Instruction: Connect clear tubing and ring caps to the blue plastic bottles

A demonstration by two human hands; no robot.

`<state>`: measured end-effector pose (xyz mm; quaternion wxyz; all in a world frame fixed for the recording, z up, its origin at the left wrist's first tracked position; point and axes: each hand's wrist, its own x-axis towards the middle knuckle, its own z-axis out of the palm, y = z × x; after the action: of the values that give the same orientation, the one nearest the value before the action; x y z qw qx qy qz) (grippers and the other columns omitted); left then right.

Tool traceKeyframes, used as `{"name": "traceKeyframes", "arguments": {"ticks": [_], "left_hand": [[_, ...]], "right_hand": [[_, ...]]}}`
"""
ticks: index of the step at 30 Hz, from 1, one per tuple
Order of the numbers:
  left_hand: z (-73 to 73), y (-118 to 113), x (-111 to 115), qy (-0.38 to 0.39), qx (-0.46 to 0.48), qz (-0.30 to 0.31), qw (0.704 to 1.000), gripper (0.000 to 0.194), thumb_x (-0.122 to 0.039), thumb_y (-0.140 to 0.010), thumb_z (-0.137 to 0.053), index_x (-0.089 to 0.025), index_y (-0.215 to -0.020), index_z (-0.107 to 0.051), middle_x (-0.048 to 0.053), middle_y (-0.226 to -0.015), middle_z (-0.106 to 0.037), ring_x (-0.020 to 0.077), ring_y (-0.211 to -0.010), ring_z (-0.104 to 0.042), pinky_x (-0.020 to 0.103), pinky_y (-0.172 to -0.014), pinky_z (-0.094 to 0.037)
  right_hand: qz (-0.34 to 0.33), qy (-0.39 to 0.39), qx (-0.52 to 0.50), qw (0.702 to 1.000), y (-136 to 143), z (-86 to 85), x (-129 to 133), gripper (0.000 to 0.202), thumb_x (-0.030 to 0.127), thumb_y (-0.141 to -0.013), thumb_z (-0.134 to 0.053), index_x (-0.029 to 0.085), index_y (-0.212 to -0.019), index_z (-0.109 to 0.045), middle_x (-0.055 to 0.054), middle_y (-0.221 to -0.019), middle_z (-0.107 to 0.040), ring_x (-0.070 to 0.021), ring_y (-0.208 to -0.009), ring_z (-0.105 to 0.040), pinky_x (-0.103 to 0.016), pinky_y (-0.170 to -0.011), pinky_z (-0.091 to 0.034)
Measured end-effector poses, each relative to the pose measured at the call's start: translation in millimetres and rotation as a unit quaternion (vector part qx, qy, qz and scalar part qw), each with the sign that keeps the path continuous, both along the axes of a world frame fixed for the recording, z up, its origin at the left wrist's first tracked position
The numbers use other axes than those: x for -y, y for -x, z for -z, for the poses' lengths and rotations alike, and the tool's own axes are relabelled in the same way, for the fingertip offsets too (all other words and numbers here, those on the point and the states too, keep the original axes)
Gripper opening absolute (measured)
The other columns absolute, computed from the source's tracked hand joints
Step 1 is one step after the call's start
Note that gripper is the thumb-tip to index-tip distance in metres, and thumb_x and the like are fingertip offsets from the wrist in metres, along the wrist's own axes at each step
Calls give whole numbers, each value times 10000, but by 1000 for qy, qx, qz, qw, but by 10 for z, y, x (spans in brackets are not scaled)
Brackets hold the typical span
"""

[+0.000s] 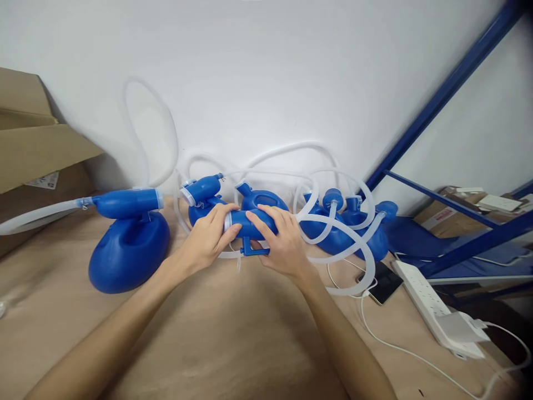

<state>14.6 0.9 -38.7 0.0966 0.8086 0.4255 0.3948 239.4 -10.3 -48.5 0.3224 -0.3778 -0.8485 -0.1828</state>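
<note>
Both hands hold a blue cylindrical urinal head with a white rim, lying sideways above the table. My left hand closes round its rimmed left end, thumb in front. My right hand wraps the right end, with its fingers over the top. Underneath projects a blue bracket-like clip. A translucent hose runs rightward from behind my right hand. Just behind the hands stands a blue urinal bottle. To the left, another bottle carries a similar head on top.
More blue bottles and looping hoses crowd the wall side. On the brown table, a phone and a white power strip lie at right, cables trailing. A cardboard box stands left; a blue metal rack rises right.
</note>
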Motion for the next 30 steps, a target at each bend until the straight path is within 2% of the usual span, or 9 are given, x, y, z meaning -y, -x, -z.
{"name": "traceKeyframes", "arguments": {"ticks": [3, 6, 9, 11, 12, 17, 21, 27, 30], "left_hand": [[14, 2, 9, -22, 23, 11, 999, 461, -487, -1062, -368, -170, -1301, -602, 137, -1263, -701, 299, -1108, -696, 441, -953, -566], [-54, 38, 22, 8, 65, 10, 998, 475, -560, -983, -540, -175, -1246, -634, 111, -1146, -731, 279, -971, -715, 396, -825, -598], [-180, 124, 17, 75, 91, 85, 989, 570, -581, -799, -796, -213, -1219, -683, 97, -1178, -721, 280, -1000, -710, 335, -725, -612], [-249, 180, 2, 119, 104, 144, 977, 572, -542, -721, -882, -242, -1182, -723, 87, -1232, -704, 281, -1045, -703, 332, -737, -628], [-270, 197, -7, 136, 115, 154, 972, 559, -525, -693, -907, -246, -1148, -740, 82, -1222, -706, 278, -1038, -703, 341, -748, -636], [-254, 159, -32, 164, 154, 91, 970, 498, -470, -577, -968, -200, -920, -728, 60, -1018, -720, 271, -950, -704, 419, -804, -652], [-203, 83, -30, 161, 172, 65, 970, 531, -468, -513, -976, -187, -864, -693, 56, -978, -715, 268, -906, -697, 449, -788, -655], [-116, 26, -71, 189, 164, 24, 968, 595, -468, -428, -995, -193, -812, -632, 17, -882, -687, 233, -827, -667, 369, -715, -597], [-47, -10, -101, 198, 155, 10, 968, 591, -460, -428, -978, -200, -786, -586, 3, -855, -663, 221, -807, -642, 345, -698, -554]], "right_hand": [[-31, -16, -13, 999, -35, 1, -31, 516, 348, -988, -598, 272, -1495, -543, -148, -1478, -576, -346, -1324, -562, -541, -1073, -488], [-57, 13, -31, 998, -74, -19, -49, 542, 355, -986, -595, 279, -1516, -511, -145, -1481, -567, -336, -1334, -566, -544, -1086, -495], [-106, 61, -35, 992, -137, -61, -65, 631, 340, -957, -624, 299, -1559, -436, -137, -1512, -534, -326, -1358, -557, -549, -1088, -514], [-124, 68, -24, 990, -179, -81, -78, 651, 307, -943, -640, 299, -1557, -425, -140, -1521, -522, -323, -1375, -545, -552, -1089, -517], [-123, 68, -18, 990, -197, -85, -85, 653, 292, -938, -643, 298, -1554, -426, -141, -1524, -518, -323, -1381, -542, -554, -1089, -517], [-102, 87, 16, 991, -252, -62, -113, 736, 265, -892, -666, 306, -1578, -403, -144, -1542, -498, -348, -1391, -533, -578, -1066, -531], [-90, 86, 34, 992, -292, -46, -131, 707, 239, -910, -646, 321, -1575, -420, -134, -1563, -485, -342, -1417, -513, -583, -1080, -523], [-102, 100, 30, 989, -311, 40, -212, 702, 203, -880, -648, 278, -1554, -466, -148, -1560, -503, -332, -1400, -539, -573, -1078, -531], [-105, 103, 27, 989, -321, 115, -276, 711, 192, -866, -650, 296, -1547, -472, -133, -1562, -514, -321, -1410, -541, -607, -1136, -477]]}}
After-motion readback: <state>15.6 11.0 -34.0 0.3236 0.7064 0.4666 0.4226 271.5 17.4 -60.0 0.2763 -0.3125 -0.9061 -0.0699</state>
